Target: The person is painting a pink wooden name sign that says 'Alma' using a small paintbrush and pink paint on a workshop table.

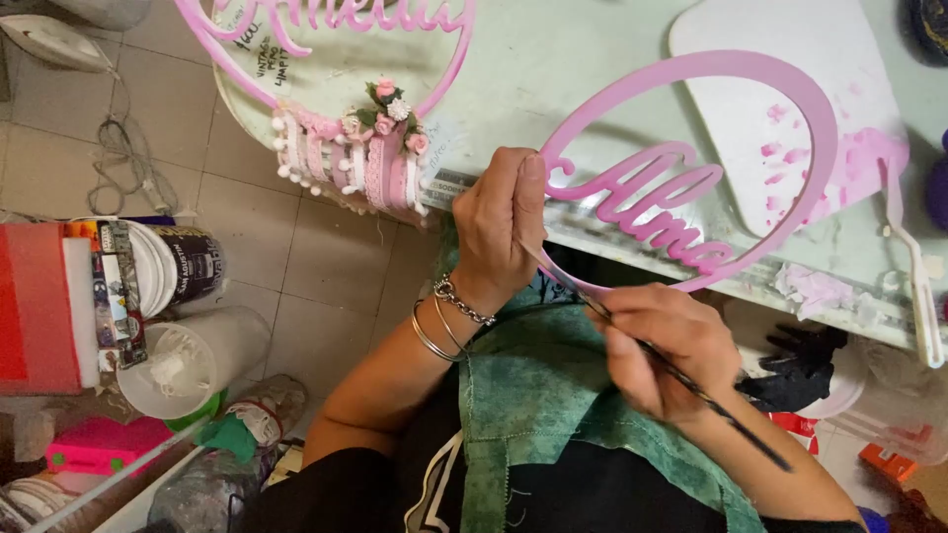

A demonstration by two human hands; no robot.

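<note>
Nearest the camera, a green denim apron (553, 395) covers the person's lap, and over it the right hand (664, 347) has its fingers pinched together on a thin dark paintbrush (691, 383), whose handle slants down to the right while its tip points up toward the lower left rim of a pink hoop (691, 173). The left hand (502, 222) (bangles and a chain bracelet at the wrist) clamps thumb and fingers on that rim, holding the hoop, with its cursive name cut across the middle, tilted over the table edge (632, 247). Just beyond lies a white board (790, 59) smeared with pink paint, a white spatula (913, 266) at its right. Farther left on the table rests a second pink hoop (326, 59) trimmed with lace ribbons and small fabric roses (387, 109).
</note>
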